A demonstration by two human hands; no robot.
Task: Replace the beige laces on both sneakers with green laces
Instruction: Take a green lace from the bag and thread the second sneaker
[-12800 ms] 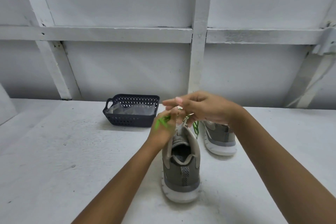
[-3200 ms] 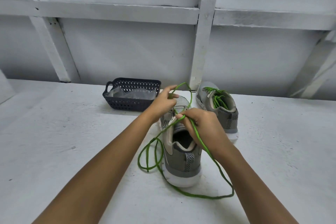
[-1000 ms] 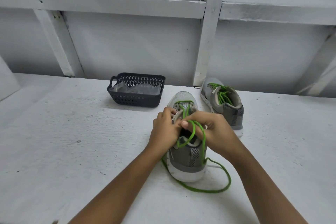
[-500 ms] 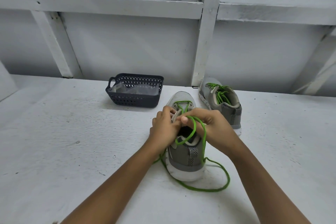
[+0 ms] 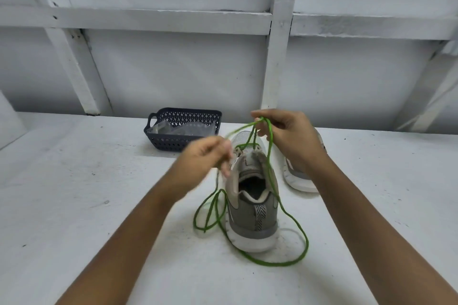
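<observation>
A grey sneaker (image 5: 252,215) stands in the middle of the white table, heel toward me. A green lace (image 5: 297,235) runs through its front eyelets and trails in loops on both sides of the sole. My right hand (image 5: 287,138) is raised above the toe and pinches a strand of the green lace. My left hand (image 5: 205,156), blurred, is at the shoe's left side with its fingers closed on the other strand. The second grey sneaker (image 5: 300,178) stands behind my right wrist, mostly hidden.
A dark perforated basket (image 5: 183,129) with clear plastic inside stands at the back left, near the white framed wall (image 5: 277,57). The white table (image 5: 74,193) stretches out to the left and right of the shoes.
Both hands have lifted off the shoe's tongue. My right hand rose up and back with the lace, and my left hand pulled left. The lace loops lie looser around the sole.
</observation>
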